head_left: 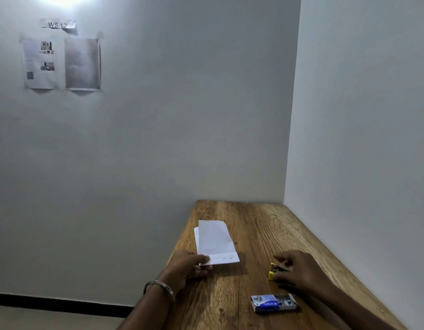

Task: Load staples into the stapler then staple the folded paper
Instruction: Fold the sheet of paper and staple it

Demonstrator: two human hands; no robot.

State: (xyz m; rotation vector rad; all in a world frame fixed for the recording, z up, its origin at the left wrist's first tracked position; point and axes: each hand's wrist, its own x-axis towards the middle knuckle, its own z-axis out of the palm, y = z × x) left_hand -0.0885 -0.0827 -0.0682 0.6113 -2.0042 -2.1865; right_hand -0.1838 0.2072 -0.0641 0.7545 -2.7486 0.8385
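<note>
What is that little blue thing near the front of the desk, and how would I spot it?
Start at the wooden table in the corner of the room and look at its near edge. There, closer to the camera than the right hand on the yellow stapler, lies a small staple box. It is the only blue-and-white item, slid partly open, unlike the plain white folded paper.

Wooden table (232,306) — folded paper (215,244), yellow stapler (272,271), open staple box (274,303).
</note>
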